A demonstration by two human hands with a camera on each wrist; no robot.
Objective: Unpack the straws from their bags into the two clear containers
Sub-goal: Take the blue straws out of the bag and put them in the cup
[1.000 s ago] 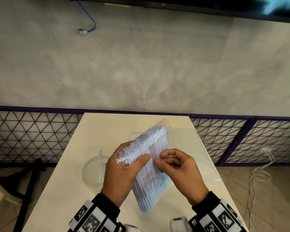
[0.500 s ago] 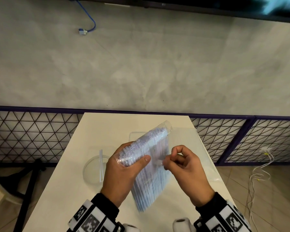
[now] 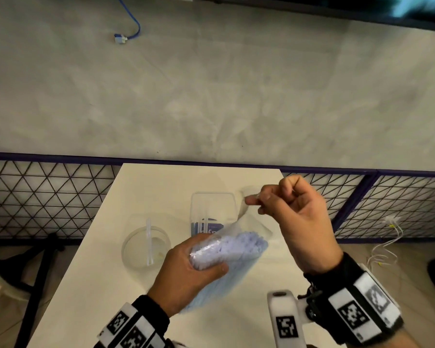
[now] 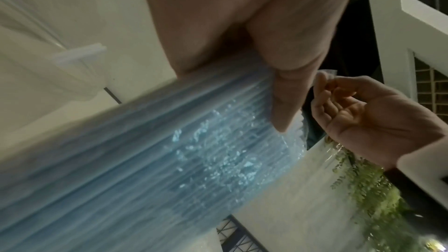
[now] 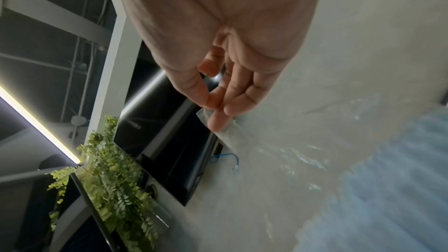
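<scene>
- Head view: the left hand (image 3: 186,272) clenches round the upper part of the bag of blue straws (image 3: 226,262), thumb across its front. The bag now lies lower and flatter than half a second ago, tilted up to the right above the white table (image 3: 161,187).
- The right hand (image 3: 294,222), which was close beside the bag at the earlier moment, has risen up and away to the right. Its thumb and forefinger pinch the clear plastic flap (image 3: 244,207) of the bag's open end, stretched between hand and straws.
- Behind the bag stands the rectangular clear container (image 3: 212,209), now uncovered and showing a blue label inside. To its left sits the round clear container (image 3: 146,249) with one straw (image 3: 148,242) in it, unmoved.
- Left wrist view: the thumb (image 4: 288,91) presses on the blue straws (image 4: 169,160); the right hand (image 4: 378,118) holds the flap's edge just beyond.
- Right wrist view: fingertips (image 5: 218,120) grip the flap (image 5: 230,131); the straws (image 5: 387,179) blur at lower right.
- Against the grey wall hangs a blue cable (image 3: 128,31).
</scene>
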